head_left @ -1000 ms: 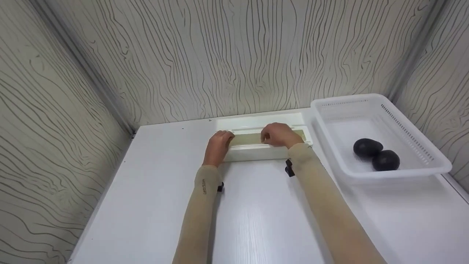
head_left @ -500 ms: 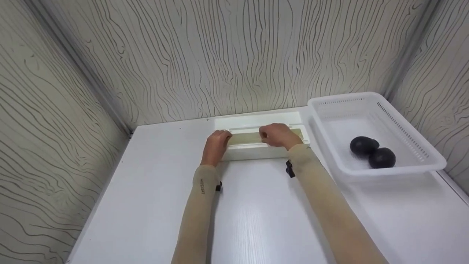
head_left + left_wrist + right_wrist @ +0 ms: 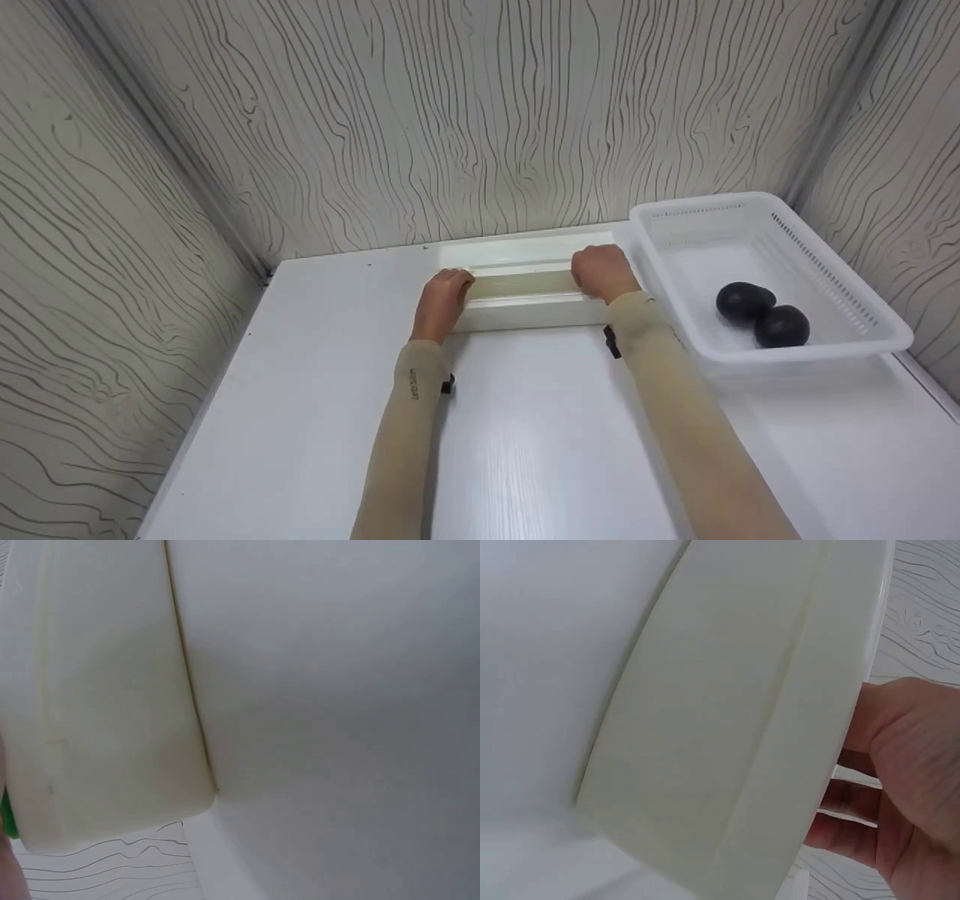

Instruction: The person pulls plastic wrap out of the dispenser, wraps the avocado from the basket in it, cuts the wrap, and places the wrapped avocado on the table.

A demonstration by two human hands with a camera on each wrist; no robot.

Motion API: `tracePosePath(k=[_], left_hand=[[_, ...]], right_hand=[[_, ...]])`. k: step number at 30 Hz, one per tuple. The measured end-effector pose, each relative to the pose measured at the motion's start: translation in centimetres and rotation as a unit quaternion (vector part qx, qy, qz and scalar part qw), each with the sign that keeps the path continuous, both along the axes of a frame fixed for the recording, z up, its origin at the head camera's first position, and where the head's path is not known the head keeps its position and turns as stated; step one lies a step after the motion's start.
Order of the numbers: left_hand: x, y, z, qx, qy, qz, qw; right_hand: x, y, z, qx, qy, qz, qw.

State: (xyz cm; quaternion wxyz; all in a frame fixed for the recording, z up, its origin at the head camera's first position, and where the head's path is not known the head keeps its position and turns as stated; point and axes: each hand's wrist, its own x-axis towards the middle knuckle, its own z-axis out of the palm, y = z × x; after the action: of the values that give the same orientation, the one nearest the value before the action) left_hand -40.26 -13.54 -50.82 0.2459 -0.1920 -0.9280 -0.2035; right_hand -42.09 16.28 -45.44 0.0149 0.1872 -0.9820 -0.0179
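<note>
A long white box (image 3: 532,315) lies across the far side of the table, with a raised or open white flap (image 3: 525,249) behind it. Along its top runs a pale yellow-green strip (image 3: 521,283). My left hand (image 3: 441,296) bends its fingers over the left end. The left wrist view has the box's side (image 3: 127,712) and a small green piece (image 3: 8,816) beside the fingers. At the right end, my right hand (image 3: 604,271) has its fingers bent down toward the strip. In the right wrist view, the box rim hides the fingertips of this hand (image 3: 915,772).
A white perforated basket (image 3: 892,315) stands at the right, holding two dark egg-shaped objects (image 3: 782,326). Wood-grain panels (image 3: 450,112) close off the back and both sides of the white table (image 3: 517,450).
My right hand has slid right along the strip to the box's right end, uncovering more of the strip. The left hand has stayed at the left end.
</note>
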Motion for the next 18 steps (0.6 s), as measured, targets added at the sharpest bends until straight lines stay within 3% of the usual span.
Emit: tracePosePath(k=[3,7,18], left_hand=[[-0.1,0.2,-0.1,0.009,0.002,0.002,1.0],[-0.1,0.1,-0.2,0.019,0.004,0.011,0.9998],[0.0,0.4,-0.1,0.038,0.021,-0.002,0.9991]], right_hand=[[-0.2,1.0,-0.2,0.01,0.026,-0.016,0.9995],[-0.1,1.6,-0.5,-0.018,0.044,-0.003,0.9989],[0.6,2.5,-0.6,-0.058,0.039,-0.006,0.9975]])
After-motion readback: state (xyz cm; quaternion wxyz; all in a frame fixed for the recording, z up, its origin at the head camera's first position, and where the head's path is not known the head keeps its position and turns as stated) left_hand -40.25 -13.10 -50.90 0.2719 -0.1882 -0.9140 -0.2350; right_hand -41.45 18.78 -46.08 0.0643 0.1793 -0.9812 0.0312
